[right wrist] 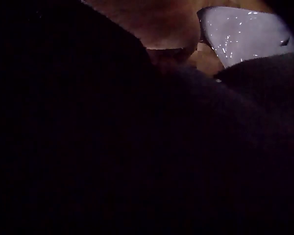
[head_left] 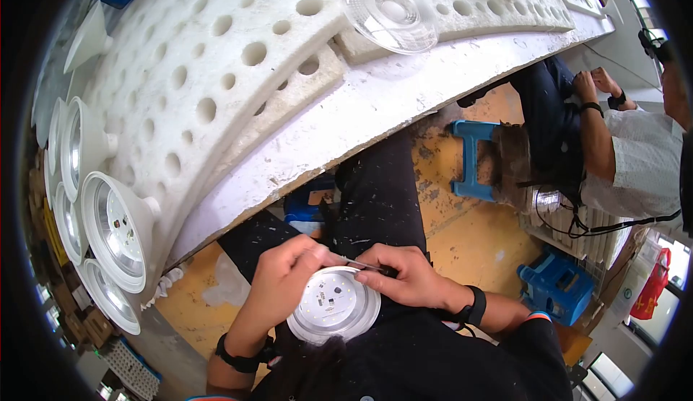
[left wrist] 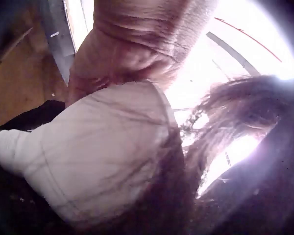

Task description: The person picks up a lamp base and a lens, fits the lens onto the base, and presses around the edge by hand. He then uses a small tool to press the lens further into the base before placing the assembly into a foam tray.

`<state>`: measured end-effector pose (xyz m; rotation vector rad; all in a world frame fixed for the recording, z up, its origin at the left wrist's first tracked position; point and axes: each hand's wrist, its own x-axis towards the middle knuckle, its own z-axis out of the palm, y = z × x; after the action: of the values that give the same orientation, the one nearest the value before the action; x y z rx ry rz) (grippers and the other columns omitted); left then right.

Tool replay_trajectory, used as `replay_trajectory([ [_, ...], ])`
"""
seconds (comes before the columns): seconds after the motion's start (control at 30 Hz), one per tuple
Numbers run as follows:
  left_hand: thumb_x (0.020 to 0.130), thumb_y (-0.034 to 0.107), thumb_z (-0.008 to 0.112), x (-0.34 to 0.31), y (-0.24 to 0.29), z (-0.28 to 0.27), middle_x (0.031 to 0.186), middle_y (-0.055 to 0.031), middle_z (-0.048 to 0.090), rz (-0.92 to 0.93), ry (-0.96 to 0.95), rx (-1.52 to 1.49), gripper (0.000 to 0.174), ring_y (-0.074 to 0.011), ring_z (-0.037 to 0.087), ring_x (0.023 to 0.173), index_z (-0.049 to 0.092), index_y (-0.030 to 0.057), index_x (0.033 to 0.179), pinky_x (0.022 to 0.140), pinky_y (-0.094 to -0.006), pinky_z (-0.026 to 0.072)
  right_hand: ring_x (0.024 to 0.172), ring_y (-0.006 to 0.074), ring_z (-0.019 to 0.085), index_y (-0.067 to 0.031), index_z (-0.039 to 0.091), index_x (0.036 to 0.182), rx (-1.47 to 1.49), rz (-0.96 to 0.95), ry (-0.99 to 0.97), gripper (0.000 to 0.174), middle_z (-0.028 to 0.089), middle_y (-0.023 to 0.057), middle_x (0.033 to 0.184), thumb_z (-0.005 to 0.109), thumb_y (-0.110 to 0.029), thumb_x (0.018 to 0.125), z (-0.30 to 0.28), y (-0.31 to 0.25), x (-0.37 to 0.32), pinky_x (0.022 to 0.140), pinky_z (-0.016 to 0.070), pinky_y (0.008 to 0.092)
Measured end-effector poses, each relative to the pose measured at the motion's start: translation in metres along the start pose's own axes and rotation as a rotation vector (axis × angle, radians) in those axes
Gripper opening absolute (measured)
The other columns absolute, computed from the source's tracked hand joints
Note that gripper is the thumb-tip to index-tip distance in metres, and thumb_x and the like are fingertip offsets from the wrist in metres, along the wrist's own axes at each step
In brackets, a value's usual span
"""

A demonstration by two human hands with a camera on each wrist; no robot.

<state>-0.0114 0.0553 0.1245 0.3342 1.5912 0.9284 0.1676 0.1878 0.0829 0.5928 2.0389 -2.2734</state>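
An LED bulb lies in the person's lap, its round face with small chips turned up and its clear cover off. Just over its upper rim, the right hand grips a thin metal tool. The tool's other end reaches the pinched thumb and fingers of the left hand, beside the bulb's left rim. In the left wrist view, the bulb's white cone-shaped housing shows below the left hand, its screw base at the left. The right wrist view is mostly dark, with part of the right hand at the top.
White foam boards with holes lie on the workbench. A clear lamp cover rests on them. Several bulbs stand at the left. Another person sits at the right near a blue stool.
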Motion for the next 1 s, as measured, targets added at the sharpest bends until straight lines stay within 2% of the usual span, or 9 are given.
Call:
replay_trajectory([
  [0.1, 0.099, 0.019, 0.051, -0.001, -0.012, -0.001, 0.095, -0.0089, 0.070, 0.031, -0.092, -0.235, 0.028, -0.0101, 0.064, 0.085, 0.064, -0.0054, 0.105, 0.076, -0.0254, 0.0517, 0.073, 0.0141, 0.062, -0.0028, 0.064, 0.104, 0.040, 0.007, 0.021, 0.017, 0.064, 0.0085, 0.084, 0.065, -0.015, 0.092, 0.002, 0.001, -0.003, 0.066, 0.0478, 0.0281],
  [0.13, 0.098, 0.017, 0.051, -0.004, -0.009, -0.003, 0.108, -0.0104, 0.068, -0.051, -0.179, -0.225, 0.031, -0.0127, 0.063, 0.095, 0.061, -0.0056, 0.117, 0.084, -0.0267, 0.0504, 0.075, 0.0165, 0.064, -0.0034, 0.064, 0.108, 0.006, 0.026, 0.026, 0.019, 0.064, 0.0095, 0.085, 0.064, -0.014, 0.092, 0.001, 0.000, -0.001, 0.067, 0.0489, 0.0293],
  [0.2, 0.098, 0.017, 0.051, -0.007, -0.011, 0.003, 0.113, -0.0112, 0.066, 0.004, -0.194, -0.215, 0.034, -0.0139, 0.061, 0.101, 0.058, -0.0052, 0.123, 0.088, -0.0276, 0.0486, 0.077, 0.0189, 0.065, -0.0040, 0.064, 0.112, -0.026, 0.042, 0.031, 0.021, 0.065, 0.0105, 0.087, 0.064, -0.013, 0.092, 0.000, 0.000, -0.001, 0.069, 0.0501, 0.0305],
  [0.23, 0.098, 0.017, 0.052, -0.010, -0.013, 0.005, 0.119, -0.0120, 0.063, 0.058, -0.207, -0.207, 0.038, -0.0152, 0.060, 0.107, 0.054, -0.0048, 0.129, 0.093, -0.0285, 0.0468, 0.074, 0.0213, 0.065, -0.0060, 0.062, 0.118, -0.153, -0.072, 0.108, 0.028, 0.063, 0.0100, 0.083, 0.064, -0.010, 0.090, 0.000, 0.002, -0.003, 0.067, 0.0506, 0.0320],
  [0.27, 0.098, 0.017, 0.050, -0.012, -0.013, 0.003, 0.125, -0.0127, 0.060, -0.004, -0.239, -0.226, 0.041, -0.0163, 0.056, 0.113, 0.051, -0.0029, 0.134, 0.098, -0.0291, 0.0433, 0.071, 0.0238, 0.064, -0.0079, 0.061, 0.124, -0.279, -0.185, 0.184, 0.036, 0.062, 0.0094, 0.080, 0.065, -0.008, 0.089, 0.000, 0.003, -0.006, 0.065, 0.0510, 0.0335],
  [0.37, 0.098, 0.017, 0.046, -0.022, -0.009, 0.007, 0.121, -0.0128, 0.062, -0.029, -0.156, -0.184, 0.040, -0.0162, 0.058, 0.110, 0.052, -0.0016, 0.133, 0.095, -0.0289, 0.0447, 0.063, 0.0251, 0.060, -0.0124, 0.056, 0.134, -0.504, -0.102, 0.079, 0.052, 0.056, 0.0075, 0.072, 0.066, -0.005, 0.084, -0.008, -0.016, -0.024, 0.059, 0.0501, 0.0349],
  [0.4, 0.098, 0.017, 0.046, -0.024, -0.009, 0.008, 0.121, -0.0128, 0.062, -0.030, -0.153, -0.185, 0.040, -0.0162, 0.058, 0.110, 0.052, -0.0016, 0.133, 0.095, -0.0289, 0.0447, 0.057, 0.0215, 0.057, -0.0149, 0.055, 0.136, -0.569, -0.174, 0.083, 0.058, 0.049, 0.0056, 0.066, 0.068, -0.004, 0.080, -0.008, -0.015, -0.026, 0.053, 0.0479, 0.0340],
  [0.5, 0.098, 0.017, 0.044, -0.027, -0.008, 0.009, 0.119, -0.0130, 0.063, -0.006, -0.100, -0.126, 0.039, -0.0163, 0.059, 0.108, 0.053, -0.0011, 0.132, 0.093, -0.0288, 0.0455, 0.055, 0.0209, 0.054, -0.0147, 0.058, 0.133, -0.638, -0.239, 0.096, 0.062, 0.051, 0.0050, 0.065, 0.069, 0.004, 0.074, -0.005, -0.017, -0.025, 0.051, 0.0461, 0.0336],
  [1.0, 0.097, 0.013, 0.045, -0.024, -0.008, 0.008, 0.113, -0.0133, 0.065, -0.059, -0.093, -0.131, 0.036, -0.0163, 0.062, 0.101, 0.056, -0.0010, 0.128, 0.089, -0.0286, 0.0479, 0.056, 0.0186, 0.056, -0.0132, 0.059, 0.131, -0.725, -0.280, 0.143, 0.064, 0.053, 0.0028, 0.066, 0.071, 0.002, 0.069, 0.007, -0.006, -0.024, 0.051, 0.0473, 0.0321],
])
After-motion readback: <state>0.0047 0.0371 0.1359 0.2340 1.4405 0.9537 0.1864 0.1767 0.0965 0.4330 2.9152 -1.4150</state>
